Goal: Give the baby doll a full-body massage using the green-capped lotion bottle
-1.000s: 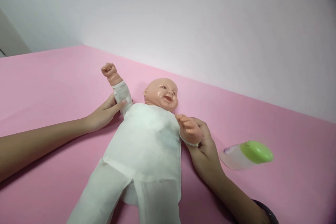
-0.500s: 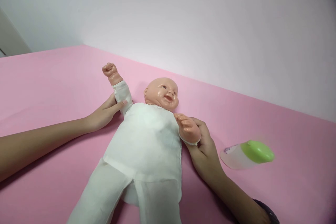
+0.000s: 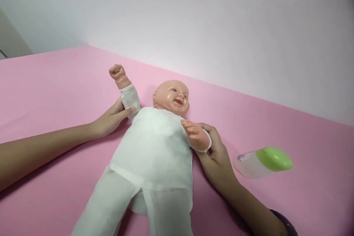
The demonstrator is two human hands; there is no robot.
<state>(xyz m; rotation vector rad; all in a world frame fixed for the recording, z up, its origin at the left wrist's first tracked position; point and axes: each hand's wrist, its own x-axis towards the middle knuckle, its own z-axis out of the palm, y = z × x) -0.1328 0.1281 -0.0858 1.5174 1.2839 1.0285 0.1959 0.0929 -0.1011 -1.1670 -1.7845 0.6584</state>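
Doll (image 3: 152, 147) on its back on pink tbl (image 3: 49, 96), both arms held.
White-clad legs (image 3: 102, 202) nearest; R hand (image 3: 217, 155) grips 1 arm nr cuff (image 3: 205, 151), bottle (image 3: 250, 164) w/ green cap (image 3: 273, 158) just beside; L hand (image 3: 112, 118) grips other arm's sleeve (image 3: 129, 96), thumb on top; wall (image 3: 193, 25) behind.

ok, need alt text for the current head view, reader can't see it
A person's left hand and right hand each hold one arm of a bald, glossy-headed doll in white cloth clothes, lying face up on a flat pink surface. Right of the right hand is a translucent bottle with a green cap; behind, a plain whitish wall.
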